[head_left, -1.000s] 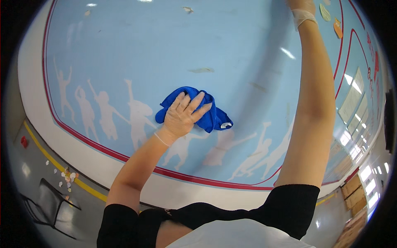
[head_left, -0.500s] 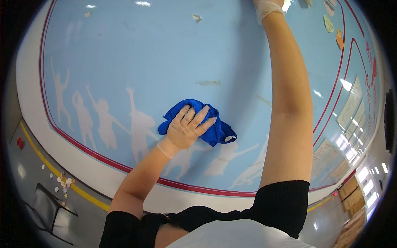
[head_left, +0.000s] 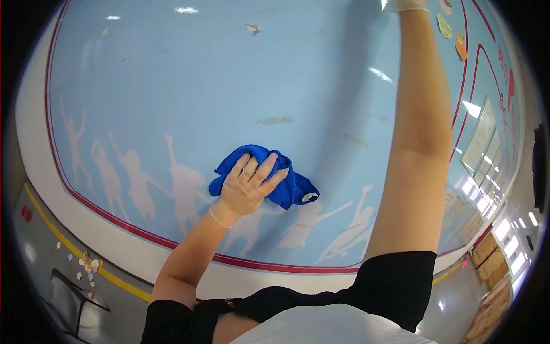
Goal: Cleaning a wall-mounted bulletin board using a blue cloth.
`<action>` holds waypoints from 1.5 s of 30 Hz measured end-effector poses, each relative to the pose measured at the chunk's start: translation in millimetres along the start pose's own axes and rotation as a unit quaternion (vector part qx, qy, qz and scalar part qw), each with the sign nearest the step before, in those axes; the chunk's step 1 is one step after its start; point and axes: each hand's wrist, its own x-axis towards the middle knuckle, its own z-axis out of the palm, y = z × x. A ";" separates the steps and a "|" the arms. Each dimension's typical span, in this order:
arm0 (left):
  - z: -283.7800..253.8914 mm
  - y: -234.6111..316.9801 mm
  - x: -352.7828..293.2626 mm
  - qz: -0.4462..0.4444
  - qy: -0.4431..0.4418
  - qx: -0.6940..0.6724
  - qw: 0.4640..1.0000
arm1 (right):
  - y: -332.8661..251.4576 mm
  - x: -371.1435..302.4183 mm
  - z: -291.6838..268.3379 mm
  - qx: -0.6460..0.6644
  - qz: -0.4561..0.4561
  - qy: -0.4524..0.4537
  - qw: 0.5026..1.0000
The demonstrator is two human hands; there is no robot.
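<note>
My left hand (head_left: pixel 246 186), in a thin see-through glove, grips a bunched blue cloth (head_left: pixel 292 189) and presses it against the light-blue wall board (head_left: pixel 206 86). One corner of the cloth, with a small white label, hangs out to the right. My right arm reaches far up along the board. Only the gloved wrist end of my right hand (head_left: pixel 411 4) shows at the top edge, so its fingers and anything in them are hidden. Between the two arms, a smeared grey residue strip (head_left: pixel 275 120) clings to the board, with a fainter strip (head_left: pixel 356 140) to its right.
A torn paper scrap (head_left: pixel 252 28) sticks high on the board. Leaf-shaped notes (head_left: pixel 460 47) are at upper right. A dark chair (head_left: pixel 69 301) and scattered paper bits (head_left: pixel 90 265) are on the floor at lower left. Cardboard boxes (head_left: pixel 491 258) stand at lower right.
My right arm has swung to the right, and its hand has slipped mostly past the top edge. The view has shifted slightly; my left hand keeps the cloth at about the same spot.
</note>
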 end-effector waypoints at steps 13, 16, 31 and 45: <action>1.9 5.1 4.3 -0.002 -0.004 0.010 1.000 | 47.8 -42.0 -8.8 0.009 0.059 -0.073 0.996; 5.4 5.8 3.5 0.001 -0.002 0.008 1.000 | 14.0 -47.9 -32.7 -0.048 0.175 -0.118 0.976; 9.1 14.2 1.3 -0.013 -0.031 0.043 0.999 | 124.1 -57.9 -64.4 0.036 0.083 0.085 0.992; 9.7 17.7 1.3 -0.027 -0.039 0.064 0.997 | 250.3 -77.1 -141.3 -0.212 0.041 -0.066 0.974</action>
